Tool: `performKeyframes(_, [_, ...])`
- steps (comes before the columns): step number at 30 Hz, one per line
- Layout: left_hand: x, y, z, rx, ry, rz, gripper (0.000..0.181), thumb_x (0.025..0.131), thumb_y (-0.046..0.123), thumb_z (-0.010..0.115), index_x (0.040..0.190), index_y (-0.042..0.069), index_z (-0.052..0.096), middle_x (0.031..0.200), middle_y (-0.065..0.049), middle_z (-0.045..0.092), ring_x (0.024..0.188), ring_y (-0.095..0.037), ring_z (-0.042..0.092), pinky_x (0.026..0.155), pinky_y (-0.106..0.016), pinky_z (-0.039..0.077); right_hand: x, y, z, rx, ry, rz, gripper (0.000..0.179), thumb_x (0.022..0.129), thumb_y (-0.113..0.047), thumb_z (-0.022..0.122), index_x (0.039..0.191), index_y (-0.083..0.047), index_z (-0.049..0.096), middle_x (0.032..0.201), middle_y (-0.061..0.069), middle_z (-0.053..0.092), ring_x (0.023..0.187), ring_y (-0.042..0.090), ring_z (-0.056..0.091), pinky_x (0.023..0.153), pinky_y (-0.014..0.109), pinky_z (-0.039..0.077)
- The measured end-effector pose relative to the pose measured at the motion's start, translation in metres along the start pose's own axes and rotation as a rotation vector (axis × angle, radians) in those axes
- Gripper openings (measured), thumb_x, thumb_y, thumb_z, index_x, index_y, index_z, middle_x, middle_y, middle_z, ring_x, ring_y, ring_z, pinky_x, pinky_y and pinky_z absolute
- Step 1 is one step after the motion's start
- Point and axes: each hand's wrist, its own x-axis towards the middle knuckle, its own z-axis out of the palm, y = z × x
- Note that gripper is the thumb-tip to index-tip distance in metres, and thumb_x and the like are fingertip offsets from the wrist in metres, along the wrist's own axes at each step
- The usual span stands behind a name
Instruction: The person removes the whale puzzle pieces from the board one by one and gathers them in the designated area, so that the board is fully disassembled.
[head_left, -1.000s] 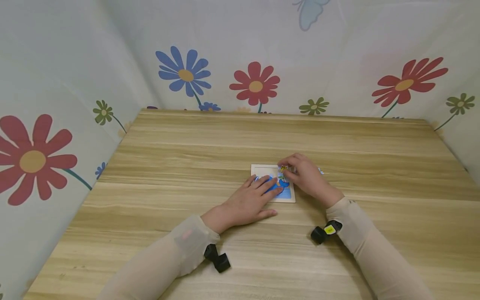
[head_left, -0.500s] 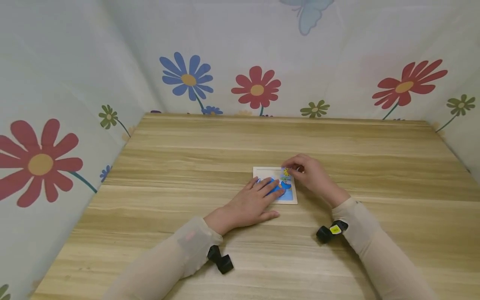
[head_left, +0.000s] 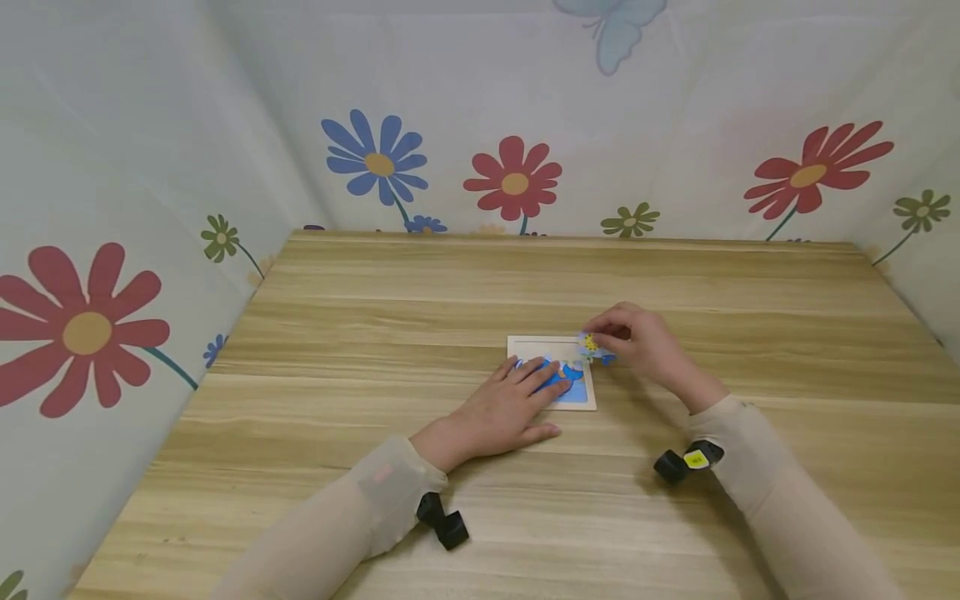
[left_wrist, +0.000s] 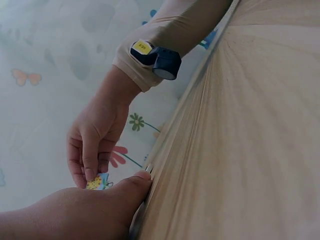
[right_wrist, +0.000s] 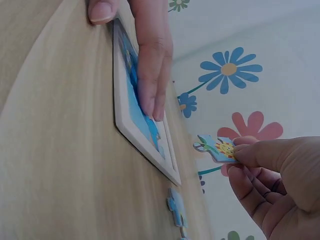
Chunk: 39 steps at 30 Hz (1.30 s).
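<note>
A small puzzle tray with a pale wooden frame [head_left: 592, 398] and a blue picture lies on the table, also seen in the right wrist view. Spread over its lower part, my left hand [head_left: 502, 408] rests with fingers extended, pressing on the blue pieces. My right hand [head_left: 645, 346] pinches a jigsaw piece [right_wrist: 222, 149] between thumb and index finger; a yellow sun and a green plant show on it. In the right wrist view this piece hangs clear of the tray. Part of the tray's picture is hidden under the left fingers.
A loose blue jigsaw piece [right_wrist: 176, 207] lies on the wooden table [head_left: 375, 317] just right of the tray, with a bit of another beside it. Flower-printed cloth [head_left: 675, 100] stands along the table's back and sides. Each wrist carries a small black camera.
My right hand has drawn the sun piece away from the tray's upper right corner, to the right and up off the frame. The left hand stays on the tray.
</note>
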Motion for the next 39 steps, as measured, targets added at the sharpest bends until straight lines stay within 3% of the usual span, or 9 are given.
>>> performKeyframes(5, [-0.001,0.000,0.000,-0.002,0.003,-0.001,0.064,0.099,0.056,0.036,0.153,0.025,0.025,0.161,-0.002,0.022,0.150,-0.023,0.019,0.120,-0.050,0.020,-0.003,0.001,-0.008,-0.018,0.000,0.016,0.016,0.090,-0.006,0.065,0.104,-0.005,0.072,0.099,0.011,0.066,0.089,0.021,0.063,0.078,0.027,0.051])
performKeyframes(13, [0.000,-0.001,0.000,0.001,0.003,0.004,0.065,0.099,0.056,0.036,0.154,0.025,0.024,0.161,-0.003,0.021,0.150,-0.023,0.018,0.120,-0.050,0.019,-0.009,0.004,-0.024,-0.025,0.018,-0.009,0.015,0.088,-0.002,0.066,0.102,-0.002,0.073,0.095,0.013,0.066,0.083,0.016,0.061,0.071,0.016,0.049])
performKeyframes(18, [0.001,-0.001,0.000,0.009,0.006,0.005,0.065,0.099,0.057,0.035,0.154,0.025,0.024,0.162,-0.002,0.020,0.150,-0.023,0.018,0.120,-0.050,0.018,-0.013,0.007,-0.034,-0.029,0.009,0.025,0.015,0.089,-0.002,0.065,0.102,-0.002,0.073,0.097,0.014,0.066,0.082,0.012,0.060,0.069,0.014,0.049])
performKeyframes(28, [-0.001,-0.001,0.000,0.002,0.015,0.007,0.064,0.099,0.056,0.036,0.154,0.025,0.025,0.161,-0.003,0.022,0.150,-0.023,0.019,0.120,-0.050,0.019,-0.016,0.020,-0.046,-0.041,-0.052,0.095,0.016,0.093,-0.005,0.061,0.105,0.000,0.071,0.104,0.019,0.067,0.086,0.018,0.060,0.070,0.018,0.048])
performKeyframes(39, [-0.002,-0.001,0.002,0.002,0.012,0.005,0.065,0.099,0.057,0.035,0.154,0.025,0.024,0.162,-0.002,0.020,0.150,-0.022,0.018,0.120,-0.050,0.018,-0.019,0.041,-0.054,-0.006,-0.106,0.177,0.019,0.095,-0.007,0.057,0.107,0.002,0.069,0.104,0.020,0.068,0.075,0.006,0.054,0.065,0.018,0.047])
